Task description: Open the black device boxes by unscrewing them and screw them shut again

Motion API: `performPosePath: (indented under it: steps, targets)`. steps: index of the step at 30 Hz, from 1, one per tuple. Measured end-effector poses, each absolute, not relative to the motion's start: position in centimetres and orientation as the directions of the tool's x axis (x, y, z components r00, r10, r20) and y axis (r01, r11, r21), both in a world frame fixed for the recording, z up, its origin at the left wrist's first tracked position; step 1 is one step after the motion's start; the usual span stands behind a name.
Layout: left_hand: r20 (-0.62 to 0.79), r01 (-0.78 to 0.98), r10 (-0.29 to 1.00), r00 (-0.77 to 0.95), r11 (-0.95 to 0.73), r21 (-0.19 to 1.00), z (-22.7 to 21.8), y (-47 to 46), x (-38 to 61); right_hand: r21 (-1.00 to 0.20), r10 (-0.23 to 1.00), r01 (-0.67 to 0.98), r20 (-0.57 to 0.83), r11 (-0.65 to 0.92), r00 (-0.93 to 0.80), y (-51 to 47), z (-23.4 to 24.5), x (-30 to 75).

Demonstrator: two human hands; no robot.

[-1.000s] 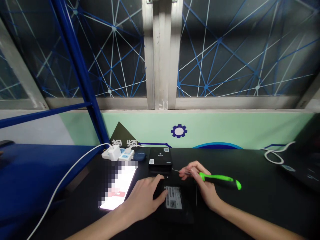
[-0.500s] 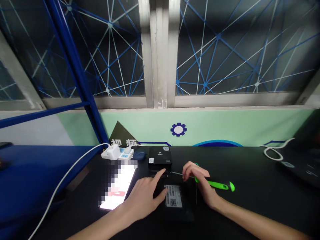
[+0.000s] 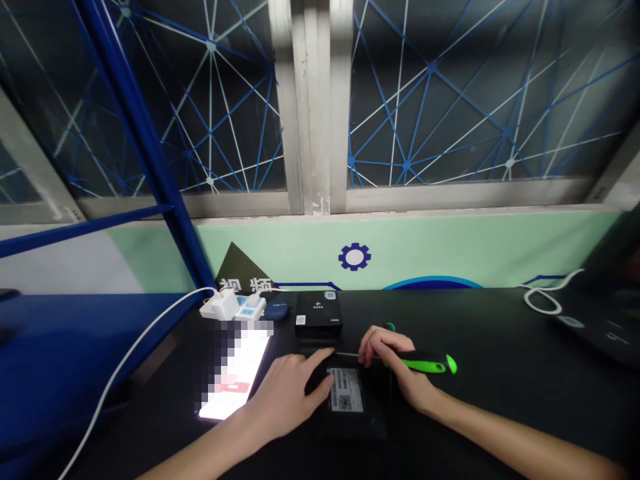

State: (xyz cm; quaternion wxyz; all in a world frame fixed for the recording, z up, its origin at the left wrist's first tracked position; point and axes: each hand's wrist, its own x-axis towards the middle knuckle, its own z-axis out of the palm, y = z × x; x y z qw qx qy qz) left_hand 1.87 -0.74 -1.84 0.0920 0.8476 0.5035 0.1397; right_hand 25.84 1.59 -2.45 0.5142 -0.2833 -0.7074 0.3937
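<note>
A black box with a white printed label lies on the dark table. My left hand rests at its left side, index finger stretched to the far left corner and thumb touching near the label. The other left fingers are partly hidden. My right hand, closed, holds a green-and-black screwdriver almost level above the box's far edge. Its thin shaft points left, the tip close to my left index fingertip. A second green-ended thing shows behind my right fingers, mostly hidden.
Behind the labelled box stands another black box with small stickers. To the left are a lit phone, a white power strip with a plugged-in charger, and a dark blue case. A dark device and white cable lie at right.
The screwdriver and my right hand have shifted slightly left, and the shaft is now more level. My left index fingertip sits slightly lower. The whole view has shifted a little.
</note>
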Motion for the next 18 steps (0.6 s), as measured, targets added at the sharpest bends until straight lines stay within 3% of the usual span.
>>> performPosePath:
  steps: [18]
  targets:
    - [0.151, 0.830, 0.880, 0.450, -0.475, 0.293, -2.05, -0.72, 1.75, -0.822, 0.795, 0.029, 0.541, 0.569, -0.276, 1.62, -2.87, 26.28]
